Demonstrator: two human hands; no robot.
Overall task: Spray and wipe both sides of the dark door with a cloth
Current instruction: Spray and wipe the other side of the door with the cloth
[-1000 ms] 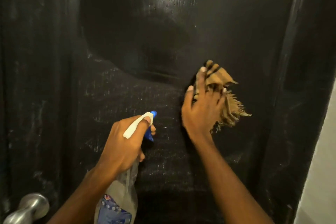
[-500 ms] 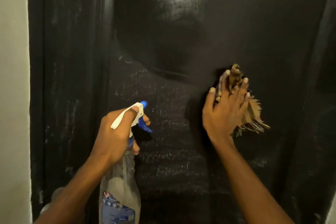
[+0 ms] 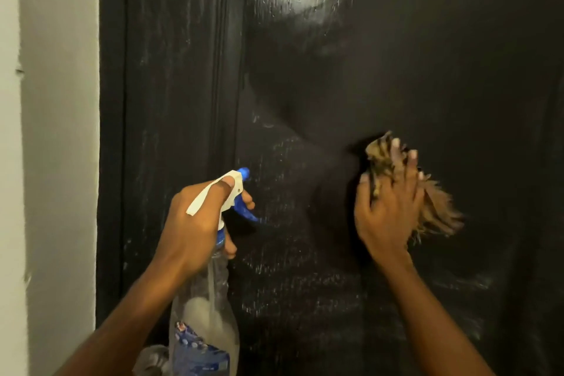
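Observation:
The dark glossy door [image 3: 396,55] fills most of the view, with wet streaks and droplets across its lower half. My left hand [image 3: 195,223] grips the neck of a clear spray bottle [image 3: 207,323] with a white and blue trigger head [image 3: 235,189] that points at the door. My right hand [image 3: 387,207] presses a crumpled tan fringed cloth [image 3: 436,207] against the door at mid height, with fingers spread over it. The cloth's frayed edge sticks out to the right of my palm.
A pale wall [image 3: 55,162] runs down the left side, beside the door's dark frame [image 3: 113,131]. A silver door handle [image 3: 152,360] shows blurred at the bottom, behind the bottle. A bright light reflection lies high on the door.
The view has swung left, so the pale wall has come into sight. My right hand with the cloth has slid to the right across the door. The bottle stays aimed at the door.

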